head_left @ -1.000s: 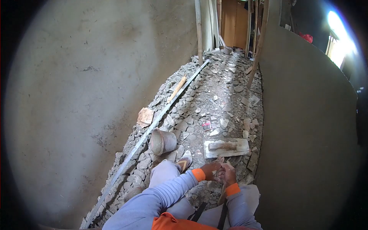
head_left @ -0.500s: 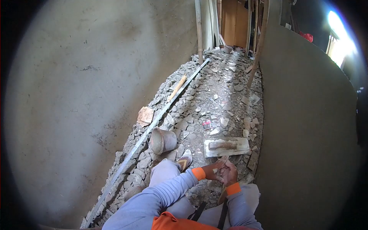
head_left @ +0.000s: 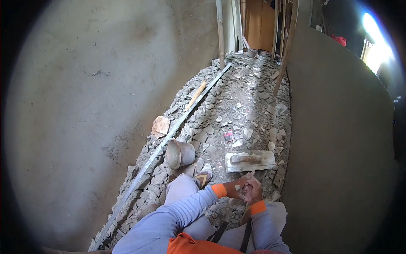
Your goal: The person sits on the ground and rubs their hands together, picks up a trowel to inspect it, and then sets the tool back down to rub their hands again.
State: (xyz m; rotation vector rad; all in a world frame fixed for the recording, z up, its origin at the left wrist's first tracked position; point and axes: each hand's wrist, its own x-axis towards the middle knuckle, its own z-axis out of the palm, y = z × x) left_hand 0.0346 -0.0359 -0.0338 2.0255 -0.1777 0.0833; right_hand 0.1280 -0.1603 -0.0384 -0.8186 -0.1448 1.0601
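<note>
My left hand [head_left: 235,187] and my right hand [head_left: 254,191] meet low in the head view, just in front of my body. The left fingers stretch towards the right, with the thumb held apart below them. Curled against those fingers, my right hand is closed; whether something small lies between the hands is hidden. Just beyond them a whitish, mortar-smeared plastering float [head_left: 270,161] rests on the rubble, its wooden handle upward. Left of the hands, a dirty bucket [head_left: 181,154] lies tilted near my sandalled foot [head_left: 205,175].
A long metal straightedge [head_left: 157,152] slants over broken rubble [head_left: 237,101] on the left. Beside it are a wooden handle [head_left: 195,96] and a brick piece [head_left: 160,126]. Plastered walls [head_left: 84,106] flank the passage. Bamboo poles [head_left: 220,34] and another bucket [head_left: 251,53] stand farther off.
My hands stay together, with the fingers shifting slightly against each other. The view has moved a little; the float, bucket and straightedge lie as before.
</note>
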